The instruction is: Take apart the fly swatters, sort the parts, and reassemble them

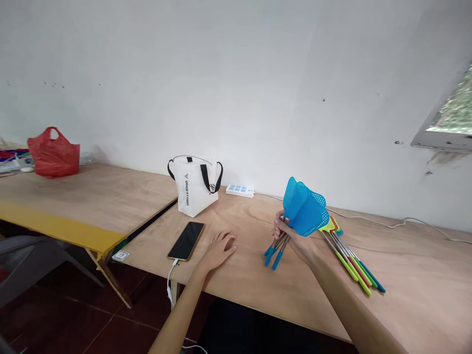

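Note:
My right hand (291,231) is closed round the metal shafts of several blue fly swatters (308,211), just below their perforated heads. Their blue grips (275,255) point down and toward me. My left hand (220,250) lies on the wooden table with its fingers spread and nothing in it. A phone (187,240) with a dark screen rests to the left of that hand, a white cable (170,280) plugged into its near end. To the right of my right hand, a fanned pile of fly swatters (348,260) in yellow-green, red, green and blue lies on the table.
A white bag with black handles (195,189) stands behind the phone. A white power strip (240,190) sits by the wall, its cord (401,222) running right. Across a gap, another table (110,196) holds a red plastic bag (55,155).

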Available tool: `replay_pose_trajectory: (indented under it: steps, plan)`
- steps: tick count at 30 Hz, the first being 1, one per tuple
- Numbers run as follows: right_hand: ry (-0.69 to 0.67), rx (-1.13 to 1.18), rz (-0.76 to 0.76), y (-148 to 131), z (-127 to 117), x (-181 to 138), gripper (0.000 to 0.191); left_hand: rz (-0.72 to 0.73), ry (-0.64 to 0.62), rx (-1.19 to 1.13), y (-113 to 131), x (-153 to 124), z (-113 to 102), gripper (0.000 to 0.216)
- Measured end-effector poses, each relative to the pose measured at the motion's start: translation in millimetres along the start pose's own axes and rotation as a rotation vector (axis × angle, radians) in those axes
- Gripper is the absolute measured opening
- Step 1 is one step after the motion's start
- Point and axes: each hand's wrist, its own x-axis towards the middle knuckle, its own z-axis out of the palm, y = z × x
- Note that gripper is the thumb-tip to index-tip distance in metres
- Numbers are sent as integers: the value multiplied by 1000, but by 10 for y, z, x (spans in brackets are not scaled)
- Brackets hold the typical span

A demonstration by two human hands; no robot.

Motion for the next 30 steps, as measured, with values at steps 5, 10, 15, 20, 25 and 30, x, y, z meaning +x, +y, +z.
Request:
replay_pose_trajectory:
  steps: [5, 10, 15, 20, 25, 30]
  plan:
    - [-12, -117, -62, -74, -24, -3, 31, 8, 3, 0, 2, 0, -5, 35]
    - [-53, -239, -67, -62, -43, -32, 34, 2, 0, 3, -12, 13, 8, 35]
    - [-64, -152, -109, -140, -1, -23, 32, 8, -2, -15, -21, 7, 6, 35]
    - [-111, -133, -174, -345, 76, -24, 32, 7, 4, -11, -32, 8, 12, 35]
    - [-184, -159, -188, -525, 207, -133, 31, 10, 2, -8, -27, 4, 12, 35]
    - [-242, -208, -150, -701, 374, -276, 30, 3, 0, -32, -13, 1, 4, 35]
